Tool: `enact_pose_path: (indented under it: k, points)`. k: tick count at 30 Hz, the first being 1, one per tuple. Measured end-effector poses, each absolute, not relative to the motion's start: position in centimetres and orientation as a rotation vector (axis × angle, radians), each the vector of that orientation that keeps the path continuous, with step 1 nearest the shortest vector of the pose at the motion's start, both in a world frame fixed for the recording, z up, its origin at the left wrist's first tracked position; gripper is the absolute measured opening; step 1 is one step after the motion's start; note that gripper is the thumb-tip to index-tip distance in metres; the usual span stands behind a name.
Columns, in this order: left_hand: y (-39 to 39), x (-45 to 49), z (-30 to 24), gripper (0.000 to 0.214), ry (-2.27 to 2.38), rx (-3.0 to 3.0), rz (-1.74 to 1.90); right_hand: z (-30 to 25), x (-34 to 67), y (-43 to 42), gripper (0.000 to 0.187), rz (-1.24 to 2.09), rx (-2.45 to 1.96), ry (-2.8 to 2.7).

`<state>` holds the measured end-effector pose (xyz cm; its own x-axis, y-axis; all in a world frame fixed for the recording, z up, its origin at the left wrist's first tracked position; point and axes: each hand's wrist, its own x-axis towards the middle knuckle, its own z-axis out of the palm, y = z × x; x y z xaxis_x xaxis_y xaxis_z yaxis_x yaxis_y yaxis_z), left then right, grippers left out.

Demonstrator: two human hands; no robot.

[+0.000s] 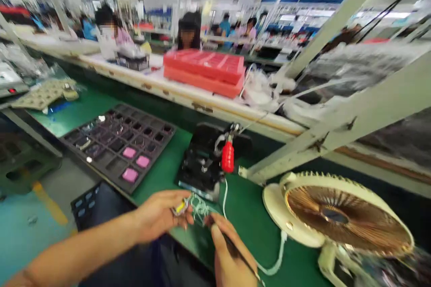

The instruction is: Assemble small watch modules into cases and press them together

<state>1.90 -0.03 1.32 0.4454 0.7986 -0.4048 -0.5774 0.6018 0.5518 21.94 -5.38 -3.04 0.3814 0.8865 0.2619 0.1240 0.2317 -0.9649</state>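
My left hand (161, 215) is raised over the green bench mat (242, 206), pinching a small yellow part (180, 207) with a tangle of thin pale wires (198, 208). Just right of it, my right hand (229, 253) grips a slim black pen-like tool (239, 251), whose tip points down and right, away from the wires. The fingers of my two hands nearly meet. Beyond them stands a black bench fixture (200, 166) with a red handle-like part (228, 157).
A dark compartment tray (117, 143) with several pink pads lies left on the mat. A cream desk fan (336, 215) with a copper-coloured guard stands right, near a pale cable. Red stacked trays (204, 71) sit on the far bench. Co-workers (188, 31) sit beyond, among metal frame struts.
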Motion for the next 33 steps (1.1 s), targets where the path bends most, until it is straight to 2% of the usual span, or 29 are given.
enact_pose_path:
  k: [2, 6, 8, 18, 24, 30, 33]
  points:
    - [0.1, 1.4, 2.7, 0.042, 0.71, 0.465, 0.891, -1.8, 21.0, -5.2, 0.01, 0.571, -1.139, -1.226]
    - [-0.3, 1.4, 4.0, 0.046, 0.756, 0.629, 0.979, 0.6, 19.1, -4.4, 0.036, 0.383, -0.967, -1.467]
    - [-1.1, 1.7, 4.0, 0.045, 0.808, 0.725, 1.019, 1.2, 18.5, -4.1, 0.041, 0.358, -0.913, -1.543]
    - [-2.6, 1.9, 3.9, 0.041, 1.03, 1.05, 1.024, 0.7, 18.1, -4.4, 0.039, 0.368, -0.89, -1.63]
    - [-2.7, 1.7, 3.4, 0.042, 1.07, 1.067, 1.002, 0.4, 18.2, -4.2, 0.045, 0.334, -0.86, -1.687]
    - [-2.5, 1.8, 2.9, 0.043, 1.022, 0.947, 1.022, -1.1, 18.4, -4.1, 0.046, 0.268, -0.812, -1.743]
    - [-2.2, 2.0, 2.6, 0.047, 0.95, 0.771, 1.004, -1.8, 18.3, -4.2, 0.053, 0.262, -0.816, -1.702]
